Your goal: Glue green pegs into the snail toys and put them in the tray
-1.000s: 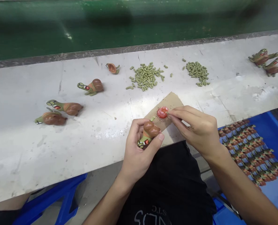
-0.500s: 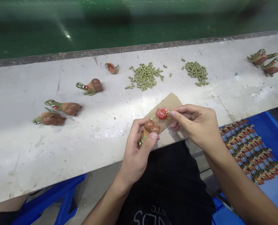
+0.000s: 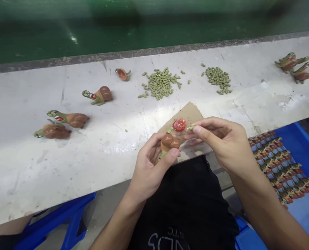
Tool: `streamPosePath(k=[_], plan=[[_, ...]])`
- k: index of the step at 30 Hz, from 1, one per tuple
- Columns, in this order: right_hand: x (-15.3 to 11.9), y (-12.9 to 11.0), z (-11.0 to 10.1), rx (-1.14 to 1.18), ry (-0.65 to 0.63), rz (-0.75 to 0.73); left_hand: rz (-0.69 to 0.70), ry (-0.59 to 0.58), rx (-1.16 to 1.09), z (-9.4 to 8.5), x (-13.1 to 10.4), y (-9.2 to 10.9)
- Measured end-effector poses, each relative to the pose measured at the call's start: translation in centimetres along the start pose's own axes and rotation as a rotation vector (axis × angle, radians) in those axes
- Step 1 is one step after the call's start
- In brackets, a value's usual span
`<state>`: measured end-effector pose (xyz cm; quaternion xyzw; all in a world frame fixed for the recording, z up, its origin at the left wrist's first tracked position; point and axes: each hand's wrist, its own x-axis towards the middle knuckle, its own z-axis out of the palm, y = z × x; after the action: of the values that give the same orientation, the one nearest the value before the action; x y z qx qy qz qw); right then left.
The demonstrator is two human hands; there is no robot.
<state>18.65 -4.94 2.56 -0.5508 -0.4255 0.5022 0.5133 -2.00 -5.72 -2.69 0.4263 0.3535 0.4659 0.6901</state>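
Observation:
My left hand (image 3: 154, 161) is closed around a brown, orange and green toy figure (image 3: 170, 141), its rounded brown end facing up. Between the thumb and fingertips of my right hand (image 3: 219, 139) is a small green plastic piece (image 3: 190, 128), just right of a red cap (image 3: 179, 125) that looks wet and glossy. That cap rests on a piece of brown cardboard (image 3: 189, 111) at the table's near edge. Beyond it lie a larger pile of small green pieces (image 3: 161, 84) and a smaller pile (image 3: 219, 80).
Several toy figures (image 3: 77, 120) lie on the left of the white table (image 3: 104, 163), with an open half-shell part (image 3: 122, 74) farther back. Two more figures (image 3: 291, 62) stand at far right. A blue bin (image 3: 306, 146) below right holds rows of figures. A blue stool (image 3: 73, 222) is below left.
My right hand has drawn the small green piece away from the red cap, slightly to the right. My left hand with the toy figure has shifted slightly right.

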Motion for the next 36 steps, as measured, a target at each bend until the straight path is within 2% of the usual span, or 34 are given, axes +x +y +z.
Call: streamPosePath(k=[3,12,18,29,33,36], plan=[[-0.7,-0.1,0.0,0.053,-0.054,0.031,0.009,-0.009,-0.002,-0.1,0.0,0.1],[-1.1,0.2,-0.1,0.116,-0.092,0.123,-0.004,-0.01,0.027,-0.1,-0.1,0.2],[-1.1,-0.4,-0.2,0.049,-0.122,0.144,0.008,-0.006,0.066,0.0,-0.1,0.6],[-1.1,-1.1,-0.4,-0.09,-0.158,0.073,0.019,-0.032,0.152,0.4,0.3,1.6],[-1.2,-1.4,-0.8,-0.248,-0.176,0.026,0.003,-0.03,0.204,0.5,0.3,1.7],[-1.4,-1.9,-0.9,-0.43,-0.208,-0.086,-0.006,-0.055,0.222,0.5,0.3,1.7]])
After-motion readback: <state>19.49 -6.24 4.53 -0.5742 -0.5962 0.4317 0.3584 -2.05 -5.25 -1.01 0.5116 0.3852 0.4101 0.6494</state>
